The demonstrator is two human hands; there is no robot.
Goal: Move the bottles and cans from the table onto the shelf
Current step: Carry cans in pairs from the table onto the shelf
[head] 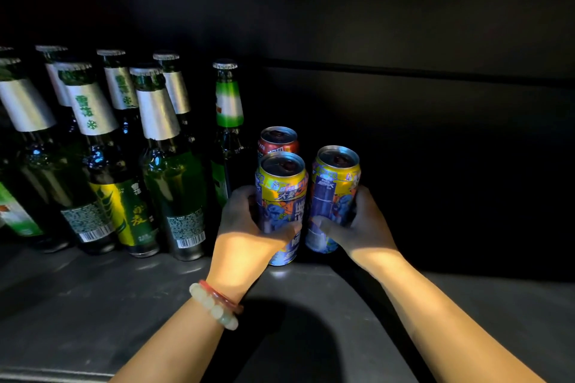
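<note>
Cans, three in all, stand upright on the dark shelf (93, 305) beside the bottles; two of them are held, one in each of the hands. The left hand (249, 227) wraps its fingers and thumb around the near yellow-and-blue can (281, 193), whose base sits on the shelf surface; the right hand (362, 224) curls around the second yellow-and-blue can (337, 186), just to the right of the first and slightly further back; the two held cans stand close together with a narrow gap between them. Behind the left-hand can, touching or nearly touching it, stands one red can (278, 141), held by neither hand. On the left wrist sit two bracelets: one of pale beads (214, 308) and one thin red band (221, 294) just beyond it.

Left of the cans stand the green glass bottles, all upright and capped; one bottle with a green-and-white neck label (228, 121) stands nearest the cans, alone; further left a cluster of silver-necked bottles (158, 134) is packed in two rows, seven of them at least partly visible, the leftmost cut by the frame edge. The back of the shelf is black and in deep shadow.
</note>
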